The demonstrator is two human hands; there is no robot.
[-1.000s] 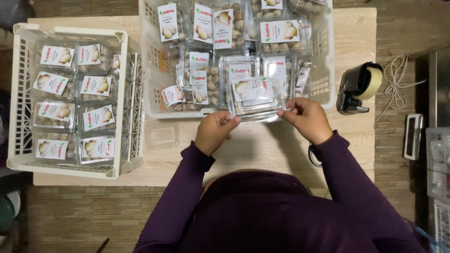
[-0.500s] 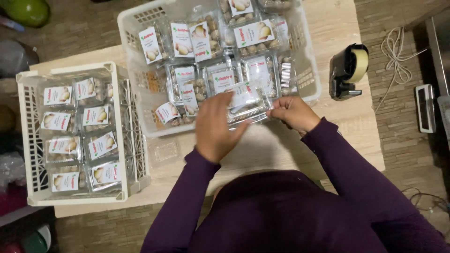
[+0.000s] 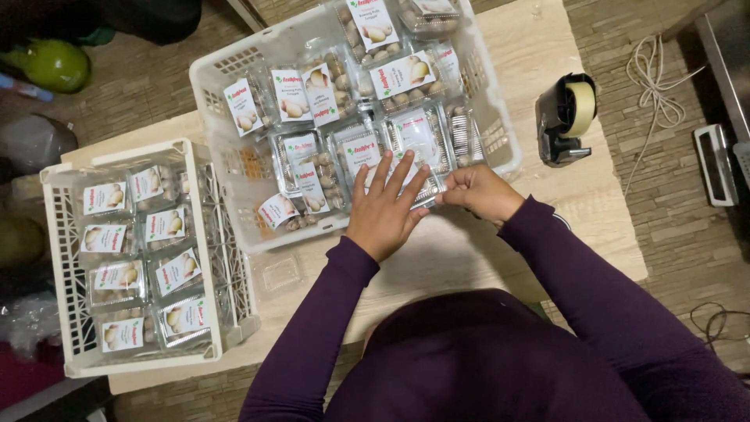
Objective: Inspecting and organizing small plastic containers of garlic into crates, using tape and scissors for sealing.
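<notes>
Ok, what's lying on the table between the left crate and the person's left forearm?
Head view: one empty clear plastic clamshell lies on the wooden table between them.

White crates, purple sleeves

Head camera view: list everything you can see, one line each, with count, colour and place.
table: one, light wood, under everything.
far crate: one, white plastic, top centre, holding loose clear labelled packs.
near crate: one, white plastic, on the left, with packs in neat rows.
clear pack: one, see-through with a white label, at the far crate's near edge, under the hands.
empty clear tray: one, see-through, on the table between the crates.
tape dispenser: one, black with a pale roll, right side of the table.
cord: one, whitish, coiled on the floor at right.
green round thing: one, floor at top left.
left hand: flat on the clear pack, purple sleeve.
right hand: pinching the pack's right edge.
</notes>
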